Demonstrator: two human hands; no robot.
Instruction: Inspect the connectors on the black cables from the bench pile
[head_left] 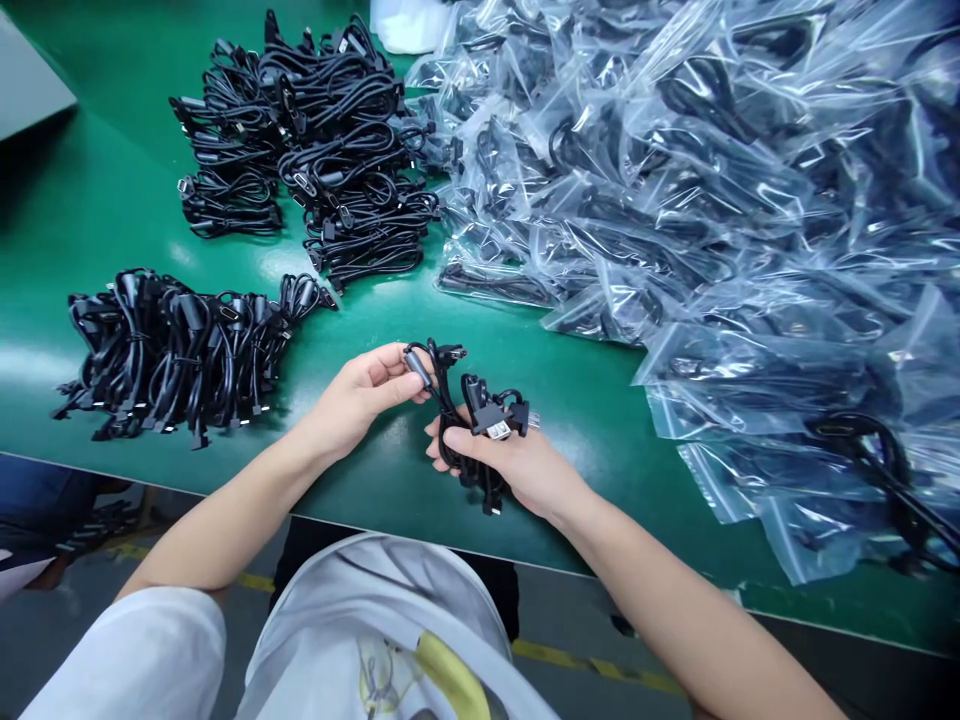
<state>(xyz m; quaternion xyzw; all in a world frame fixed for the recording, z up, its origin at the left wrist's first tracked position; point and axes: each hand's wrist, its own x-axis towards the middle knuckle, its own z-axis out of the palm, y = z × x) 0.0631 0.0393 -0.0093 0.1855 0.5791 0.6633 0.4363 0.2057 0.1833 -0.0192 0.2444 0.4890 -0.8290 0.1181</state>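
Coiled black USB cable [457,425], left hand [360,395], right hand [517,470]

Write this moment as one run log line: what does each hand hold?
left hand: holds black USB cable | right hand: holds same cable | nearby: loose cable bundles, bagged cables

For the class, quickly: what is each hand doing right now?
Left hand: closed, pinching a black USB cable.
Right hand: closed, gripping the same cable's coils.
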